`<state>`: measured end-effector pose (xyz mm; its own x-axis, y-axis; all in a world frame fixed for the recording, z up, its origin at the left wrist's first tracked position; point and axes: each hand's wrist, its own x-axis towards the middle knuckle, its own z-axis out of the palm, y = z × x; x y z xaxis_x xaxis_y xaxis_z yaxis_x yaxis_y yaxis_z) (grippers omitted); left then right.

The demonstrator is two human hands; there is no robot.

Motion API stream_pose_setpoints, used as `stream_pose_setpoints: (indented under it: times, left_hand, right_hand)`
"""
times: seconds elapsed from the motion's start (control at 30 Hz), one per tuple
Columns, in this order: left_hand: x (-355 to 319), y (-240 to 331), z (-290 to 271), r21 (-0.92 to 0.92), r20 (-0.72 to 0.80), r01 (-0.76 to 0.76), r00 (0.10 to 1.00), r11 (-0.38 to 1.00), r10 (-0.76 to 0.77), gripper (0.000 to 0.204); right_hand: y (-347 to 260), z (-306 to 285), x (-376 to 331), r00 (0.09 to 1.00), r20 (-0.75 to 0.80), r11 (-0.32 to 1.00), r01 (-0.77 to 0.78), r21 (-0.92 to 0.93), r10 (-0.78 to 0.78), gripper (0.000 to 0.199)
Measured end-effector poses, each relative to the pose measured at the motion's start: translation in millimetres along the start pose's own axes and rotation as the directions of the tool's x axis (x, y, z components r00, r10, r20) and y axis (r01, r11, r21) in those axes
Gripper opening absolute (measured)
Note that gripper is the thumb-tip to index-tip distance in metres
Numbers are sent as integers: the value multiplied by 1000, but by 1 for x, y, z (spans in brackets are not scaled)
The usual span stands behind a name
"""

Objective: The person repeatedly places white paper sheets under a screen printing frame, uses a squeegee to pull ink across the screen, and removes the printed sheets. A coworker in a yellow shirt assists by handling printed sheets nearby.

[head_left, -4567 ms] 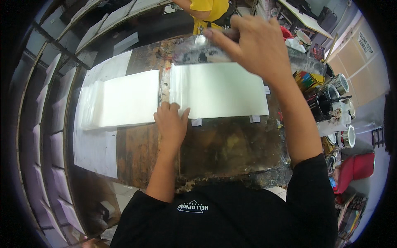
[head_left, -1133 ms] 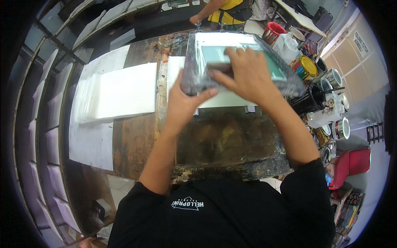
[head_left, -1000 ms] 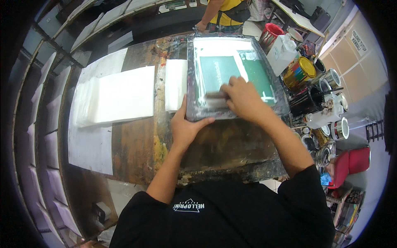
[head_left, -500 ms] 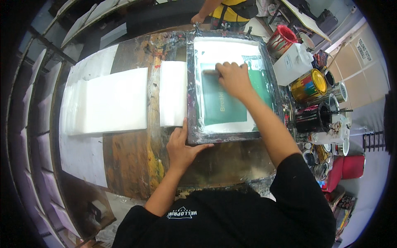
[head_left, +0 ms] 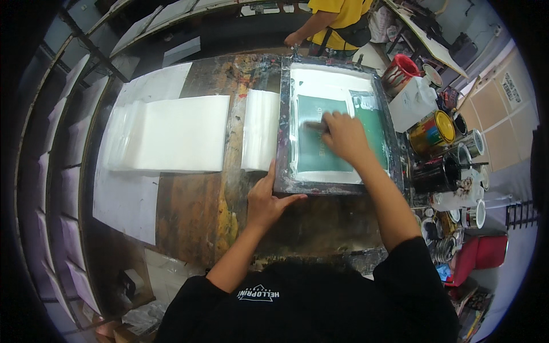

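A screen-printing frame (head_left: 281, 143) with a dark, ink-stained border lies on the worktable. Its white mesh has a green printing area (head_left: 326, 160) with pale lettering, plus a brighter green strip at the right. My right hand (head_left: 346, 137) is closed around a narrow, blurred squeegee (head_left: 313, 125) on the green area; the fingers hide part of it. At the frame's near left corner, my left hand (head_left: 266, 200) is open, thumb and forefinger spread along the two edges. Left of the frame lies a narrow white paper stack (head_left: 259, 131).
A larger white paper stack (head_left: 183, 134) lies farther left on the stained wooden table (head_left: 189, 200). Ink cans, including a yellow one (head_left: 432, 130), and a white jug (head_left: 413, 103) crowd the right edge. Shelves (head_left: 68, 188) line the left. A person in yellow (head_left: 340, 28) stands beyond the table.
My right hand and the squeegee have moved nearer to me over the green area. My left hand stays at the frame's corner. The whole view has shifted slightly.
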<state>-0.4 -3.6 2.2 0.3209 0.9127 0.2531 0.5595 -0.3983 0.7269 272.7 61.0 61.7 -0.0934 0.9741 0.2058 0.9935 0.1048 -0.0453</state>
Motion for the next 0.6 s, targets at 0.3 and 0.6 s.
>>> stream_pose_setpoints:
  times: [0.3, 0.6]
  left_hand:
    - [25, 38, -8, -586, -145, -20, 986, 810, -80, 100]
    - [71, 32, -53, 96, -275, -74, 956, 993, 98, 68]
  right_hand:
    - [-68, -110, -79, 984, -178, 1000, 14, 1, -13, 56]
    - [-35, -178, 20, 813, -580, 998, 17, -68, -53, 63]
